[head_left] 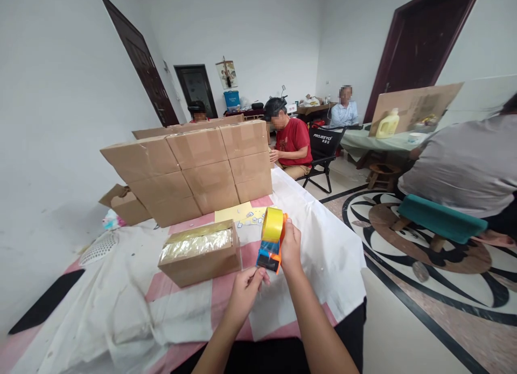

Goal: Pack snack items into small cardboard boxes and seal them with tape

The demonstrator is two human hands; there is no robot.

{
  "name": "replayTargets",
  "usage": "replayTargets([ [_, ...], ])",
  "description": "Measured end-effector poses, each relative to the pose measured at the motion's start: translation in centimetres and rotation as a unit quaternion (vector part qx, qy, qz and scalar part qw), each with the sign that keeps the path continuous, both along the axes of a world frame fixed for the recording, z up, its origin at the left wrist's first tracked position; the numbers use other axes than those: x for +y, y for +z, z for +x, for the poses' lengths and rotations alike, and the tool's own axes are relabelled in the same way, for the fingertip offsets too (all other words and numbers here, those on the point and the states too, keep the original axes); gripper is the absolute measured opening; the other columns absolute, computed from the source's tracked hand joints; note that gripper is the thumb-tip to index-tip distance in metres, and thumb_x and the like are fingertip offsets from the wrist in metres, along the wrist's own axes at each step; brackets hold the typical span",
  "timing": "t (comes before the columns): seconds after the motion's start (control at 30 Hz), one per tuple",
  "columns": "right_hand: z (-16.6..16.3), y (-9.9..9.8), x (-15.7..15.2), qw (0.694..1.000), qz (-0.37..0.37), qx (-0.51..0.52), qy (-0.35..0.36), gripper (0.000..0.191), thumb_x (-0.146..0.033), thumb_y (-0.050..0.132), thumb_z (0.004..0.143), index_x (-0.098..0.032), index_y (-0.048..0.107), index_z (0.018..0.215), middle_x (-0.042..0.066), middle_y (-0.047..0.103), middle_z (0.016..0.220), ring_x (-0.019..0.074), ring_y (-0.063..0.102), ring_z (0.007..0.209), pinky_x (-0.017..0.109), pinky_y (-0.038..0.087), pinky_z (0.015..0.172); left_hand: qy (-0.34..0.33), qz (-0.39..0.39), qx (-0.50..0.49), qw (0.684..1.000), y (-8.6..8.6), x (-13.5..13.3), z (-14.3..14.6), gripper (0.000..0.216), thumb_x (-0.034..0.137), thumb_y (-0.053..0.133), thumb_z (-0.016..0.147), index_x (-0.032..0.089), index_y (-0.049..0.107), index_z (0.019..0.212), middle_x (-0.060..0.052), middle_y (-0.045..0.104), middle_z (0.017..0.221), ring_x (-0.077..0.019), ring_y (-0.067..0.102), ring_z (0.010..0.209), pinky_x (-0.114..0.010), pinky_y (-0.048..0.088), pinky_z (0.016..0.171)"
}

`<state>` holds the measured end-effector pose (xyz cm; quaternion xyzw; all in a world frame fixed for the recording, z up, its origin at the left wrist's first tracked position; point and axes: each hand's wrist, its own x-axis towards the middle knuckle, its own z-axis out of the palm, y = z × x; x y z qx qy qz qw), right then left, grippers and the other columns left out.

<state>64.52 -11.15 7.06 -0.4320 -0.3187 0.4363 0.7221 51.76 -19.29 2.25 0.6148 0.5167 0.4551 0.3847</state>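
Note:
My right hand (pixel 291 244) is wrapped around an orange and blue tape dispenser (pixel 268 248), which carries a roll of yellowish packing tape (pixel 273 224). At the dispenser's dark cutting end, my left hand (pixel 247 288) has its thumb and fingers pinched together. Whether a tape end sits in that pinch is too small to tell. To the left lies a closed cardboard box (pixel 202 263), its top covered by a wide strip of shiny tape. The dispenser is held above the table, apart from this box.
Stacked cardboard boxes (pixel 205 169) form a wall across the table's far side. An open carton (pixel 128 204) stands left of them. A yellow sheet with small pieces (pixel 238 215) lies behind the box. A person in red (pixel 294 142) sits beyond; another person (pixel 464 164) sits at right.

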Motion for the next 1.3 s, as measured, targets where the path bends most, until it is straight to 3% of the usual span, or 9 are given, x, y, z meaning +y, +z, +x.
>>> replayTargets([
  [0.33, -0.5, -0.1, -0.4, 1.000, -0.018, -0.011, 0.004, 0.053, -0.070, 0.055, 0.083, -0.018, 0.063, 0.079, 0.000, 0.060, 0.068, 0.0179, 0.056, 0.070, 0.028, 0.045, 0.062, -0.001, 0.001, -0.016, 1.000, -0.6, 0.2, -0.7, 0.048, 0.054, 0.052, 0.091, 0.015, 0.070, 0.069, -0.006, 0.069, 0.067, -0.0150, 0.055, 0.060, -0.025, 0.041, 0.060],
  [0.6, -0.7, -0.5, -0.5, 0.999, -0.023, -0.019, -0.014, 0.051, -0.069, 0.056, 0.084, -0.019, 0.063, 0.077, 0.000, 0.058, 0.068, 0.0185, 0.056, 0.072, 0.029, 0.044, 0.063, 0.005, -0.005, -0.023, 1.000, -1.1, 0.2, -0.8, 0.039, 0.047, 0.061, 0.085, 0.016, 0.063, 0.061, 0.002, 0.051, 0.050, -0.0114, 0.045, 0.050, -0.023, 0.033, 0.053],
  [0.83, -0.7, 0.4, -1.1, 0.999, -0.035, -0.025, -0.010, 0.053, -0.069, 0.056, 0.083, -0.017, 0.061, 0.075, -0.001, 0.058, 0.069, 0.0166, 0.052, 0.068, 0.029, 0.044, 0.063, 0.021, 0.011, -0.060, 0.998, -0.8, 0.4, -0.3, 0.043, 0.051, 0.067, 0.079, 0.015, 0.062, 0.057, 0.002, 0.050, 0.048, -0.0101, 0.041, 0.049, -0.022, 0.029, 0.050],
  [1.07, -1.1, 1.1, -1.4, 0.999, -0.038, -0.020, 0.005, 0.051, -0.068, 0.057, 0.081, -0.017, 0.062, 0.075, 0.000, 0.060, 0.071, 0.0174, 0.054, 0.070, 0.029, 0.044, 0.064, 0.039, 0.031, -0.065, 0.997, -1.0, 0.1, -0.5, 0.036, 0.048, 0.073, 0.075, 0.013, 0.073, 0.068, -0.006, 0.070, 0.065, -0.0164, 0.058, 0.062, -0.025, 0.043, 0.063],
  [1.17, -1.0, 0.7, -1.3, 0.999, -0.031, -0.020, 0.007, 0.051, -0.067, 0.055, 0.084, -0.017, 0.064, 0.079, 0.002, 0.064, 0.075, 0.0188, 0.057, 0.073, 0.030, 0.046, 0.066, 0.051, 0.038, -0.058, 0.996, -1.4, 0.3, -0.5, 0.036, 0.049, 0.072, 0.076, 0.014, 0.074, 0.067, -0.006, 0.070, 0.065, -0.0168, 0.059, 0.063, -0.026, 0.043, 0.063],
  [1.3, -0.9, -0.2, -0.9, 1.000, -0.006, -0.018, 0.000, 0.047, -0.065, 0.056, 0.085, -0.019, 0.062, 0.077, 0.000, 0.060, 0.066, 0.0185, 0.056, 0.067, 0.029, 0.044, 0.061, 0.051, 0.042, -0.053, 0.996, -1.7, 0.6, -0.4, 0.040, 0.053, 0.072, 0.076, 0.014, 0.073, 0.065, -0.005, 0.067, 0.060, -0.0162, 0.056, 0.058, -0.026, 0.042, 0.061],
])
